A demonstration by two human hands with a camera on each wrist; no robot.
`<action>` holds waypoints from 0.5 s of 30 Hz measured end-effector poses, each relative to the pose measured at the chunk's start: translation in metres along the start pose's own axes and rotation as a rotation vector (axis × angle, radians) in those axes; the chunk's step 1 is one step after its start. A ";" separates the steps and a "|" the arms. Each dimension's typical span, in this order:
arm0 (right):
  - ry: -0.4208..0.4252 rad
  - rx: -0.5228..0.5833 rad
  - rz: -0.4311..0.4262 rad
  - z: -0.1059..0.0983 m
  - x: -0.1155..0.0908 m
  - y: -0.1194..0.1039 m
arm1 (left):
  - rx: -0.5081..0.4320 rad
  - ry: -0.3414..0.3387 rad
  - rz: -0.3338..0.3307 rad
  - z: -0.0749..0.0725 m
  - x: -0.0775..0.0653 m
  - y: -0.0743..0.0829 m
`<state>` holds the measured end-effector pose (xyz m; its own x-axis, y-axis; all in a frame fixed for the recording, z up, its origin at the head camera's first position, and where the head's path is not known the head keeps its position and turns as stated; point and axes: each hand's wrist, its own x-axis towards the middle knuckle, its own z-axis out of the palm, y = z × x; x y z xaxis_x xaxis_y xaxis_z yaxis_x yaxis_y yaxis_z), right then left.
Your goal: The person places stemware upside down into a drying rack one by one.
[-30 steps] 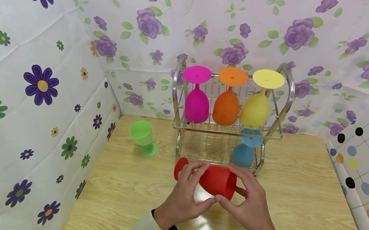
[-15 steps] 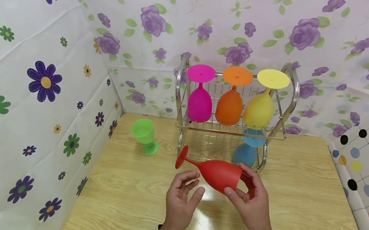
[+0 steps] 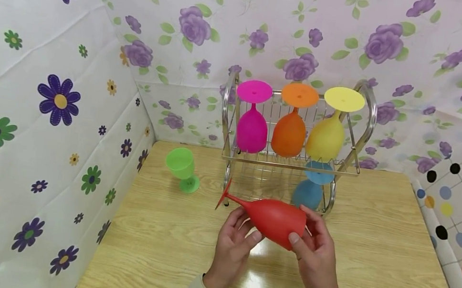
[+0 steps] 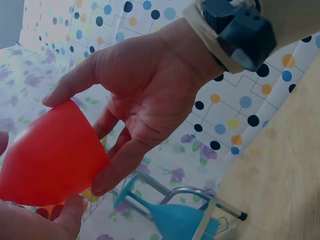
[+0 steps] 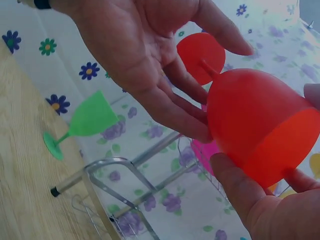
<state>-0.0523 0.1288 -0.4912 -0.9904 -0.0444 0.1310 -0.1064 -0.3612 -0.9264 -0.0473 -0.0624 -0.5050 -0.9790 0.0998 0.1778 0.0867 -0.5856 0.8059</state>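
A red plastic goblet lies tilted on its side above the table, its foot to the left and its mouth to the right. My right hand grips it at the rim, thumb on the near side and fingers around the far side. At the other end my left hand is spread near where bowl meets stem. In the right wrist view the fingertips of the left hand come right up to the bowl, while its thumb stands apart from it.
Behind the hands stands a two-tier metal rack. Upside down on its top tier are magenta, orange and yellow goblets; a blue goblet is below right. A green goblet stands upright left on the wooden table.
My left hand has let go of the red goblet's stem end, drawn back, then come up to the bowl again. The right hand keeps its grip at the rim.
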 end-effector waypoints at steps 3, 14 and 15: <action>0.000 0.032 0.016 0.001 -0.001 0.001 | 0.009 -0.014 0.008 0.002 0.004 0.002; -0.034 -0.023 0.057 -0.006 0.004 0.004 | 0.014 0.009 0.007 0.002 0.014 0.000; -0.034 -0.043 0.059 -0.008 0.005 0.004 | 0.031 0.012 0.013 0.001 0.015 0.000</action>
<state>-0.0583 0.1345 -0.4970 -0.9916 -0.0958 0.0872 -0.0527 -0.3166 -0.9471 -0.0622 -0.0606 -0.5018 -0.9800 0.0823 0.1814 0.1047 -0.5619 0.8205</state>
